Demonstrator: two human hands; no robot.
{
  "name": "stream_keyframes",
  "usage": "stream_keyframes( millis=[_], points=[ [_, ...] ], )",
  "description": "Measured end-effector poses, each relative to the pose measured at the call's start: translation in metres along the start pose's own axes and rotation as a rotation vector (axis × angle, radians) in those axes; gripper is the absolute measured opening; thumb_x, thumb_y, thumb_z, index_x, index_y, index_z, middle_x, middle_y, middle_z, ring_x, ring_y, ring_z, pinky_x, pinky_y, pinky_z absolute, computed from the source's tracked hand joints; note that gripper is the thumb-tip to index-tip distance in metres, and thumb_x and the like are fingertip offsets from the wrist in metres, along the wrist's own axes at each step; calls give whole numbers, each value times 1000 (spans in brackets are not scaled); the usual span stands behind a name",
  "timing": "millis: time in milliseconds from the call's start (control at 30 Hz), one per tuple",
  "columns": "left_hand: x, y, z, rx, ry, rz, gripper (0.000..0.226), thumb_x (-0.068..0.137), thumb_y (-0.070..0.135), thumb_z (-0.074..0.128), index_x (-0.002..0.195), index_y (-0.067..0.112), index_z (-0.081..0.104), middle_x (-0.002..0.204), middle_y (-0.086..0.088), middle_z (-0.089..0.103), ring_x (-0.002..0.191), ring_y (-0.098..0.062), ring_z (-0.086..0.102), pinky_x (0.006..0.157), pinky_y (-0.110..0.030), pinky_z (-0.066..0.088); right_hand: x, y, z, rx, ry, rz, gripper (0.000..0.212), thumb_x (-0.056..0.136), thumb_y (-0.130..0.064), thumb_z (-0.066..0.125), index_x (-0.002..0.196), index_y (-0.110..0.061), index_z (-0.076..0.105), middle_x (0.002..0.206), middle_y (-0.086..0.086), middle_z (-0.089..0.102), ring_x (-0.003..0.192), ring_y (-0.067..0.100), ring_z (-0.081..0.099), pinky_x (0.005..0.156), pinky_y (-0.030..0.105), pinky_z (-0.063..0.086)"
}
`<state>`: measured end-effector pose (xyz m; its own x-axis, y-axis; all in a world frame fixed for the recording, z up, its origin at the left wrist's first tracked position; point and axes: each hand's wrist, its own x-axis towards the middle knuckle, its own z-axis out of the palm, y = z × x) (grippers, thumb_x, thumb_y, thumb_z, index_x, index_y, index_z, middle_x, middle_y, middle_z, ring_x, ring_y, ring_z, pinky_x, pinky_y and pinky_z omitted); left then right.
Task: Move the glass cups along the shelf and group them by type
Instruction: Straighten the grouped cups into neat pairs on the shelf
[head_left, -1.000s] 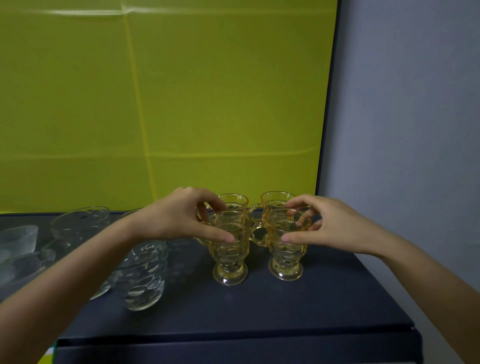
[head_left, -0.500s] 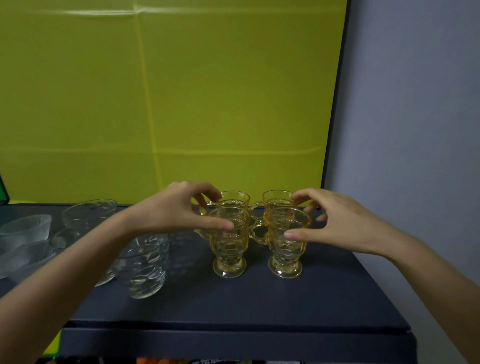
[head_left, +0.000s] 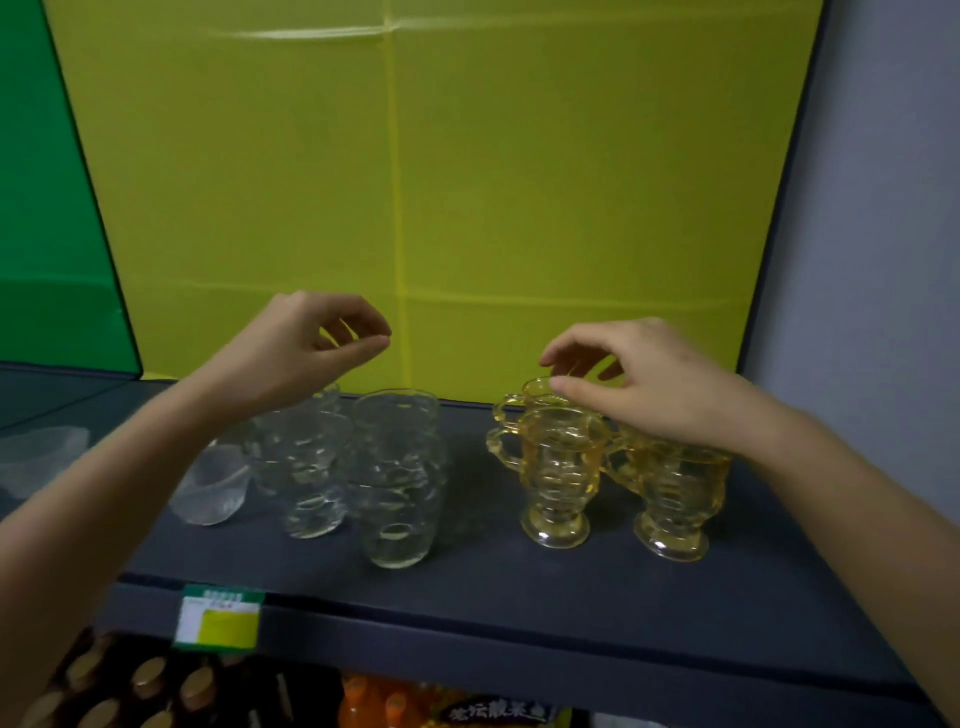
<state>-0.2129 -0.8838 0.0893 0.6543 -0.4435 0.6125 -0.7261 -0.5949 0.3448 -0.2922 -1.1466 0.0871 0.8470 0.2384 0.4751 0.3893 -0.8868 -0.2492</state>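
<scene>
Several amber footed cups with handles stand together at the shelf's right end; the front two are an amber cup (head_left: 558, 480) and an amber cup (head_left: 678, 499). My right hand (head_left: 644, 384) hovers just above them, fingers apart, holding nothing. Left of them stand clear patterned tumblers, one clear tumbler (head_left: 397, 475) in front and another clear tumbler (head_left: 306, 467) beside it. My left hand (head_left: 306, 345) is raised above the clear tumblers, fingers loosely curled, empty. A frosted clear bowl (head_left: 213, 488) lies partly behind my left forearm.
The dark shelf (head_left: 519, 587) has a price tag (head_left: 218, 621) on its front edge. Bottles and packets fill the level below. A yellow panel backs the shelf, green at far left, a grey wall at right. Another frosted bowl (head_left: 41, 457) sits at far left.
Both hands have let go of the front amber cups and lifted. My left hand moved left, over the clear tumblers. The view has swung left and down.
</scene>
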Motion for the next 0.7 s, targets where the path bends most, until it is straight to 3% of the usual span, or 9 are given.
stream_keyframes(
  millis=[133,267,367,500,700],
  points=[
    [1,-39,-18,45,-66,8,17,84,22,61,93,10,68,89,-4,69,78,-13,60,70,-19,47,31,-25,27,-27,-54,6,25,83,-36,62,105,-25,65,99,-10,69,89,2,63,82,21,49],
    [4,-85,-36,93,-172,21,26,81,32,62,96,11,67,94,-5,70,80,-9,59,68,-15,47,61,-51,53,-21,-112,46,29,83,-39,62,107,-24,63,102,-9,67,91,6,63,84,27,51],
    [4,-110,-40,138,-343,0,59,68,56,56,112,16,60,112,0,63,93,-11,60,80,-26,52,77,-65,68,-54,-193,93,40,83,-43,60,118,-23,57,116,-7,62,101,9,60,87,25,48],
    [4,-134,-37,163,-567,-66,95,56,80,52,131,21,44,134,0,49,113,-16,52,97,-36,46,90,-75,81,-81,-362,167,59,83,-47,58,135,-23,42,139,-6,47,118,11,52,96,24,42],
    [3,-156,-36,35,-621,-49,95,57,77,55,133,21,41,136,2,48,115,-12,52,99,-33,45,103,-75,88,-14,-483,263,73,79,-46,64,142,-24,33,148,-10,37,128,12,45,97,20,35]
  ],
)
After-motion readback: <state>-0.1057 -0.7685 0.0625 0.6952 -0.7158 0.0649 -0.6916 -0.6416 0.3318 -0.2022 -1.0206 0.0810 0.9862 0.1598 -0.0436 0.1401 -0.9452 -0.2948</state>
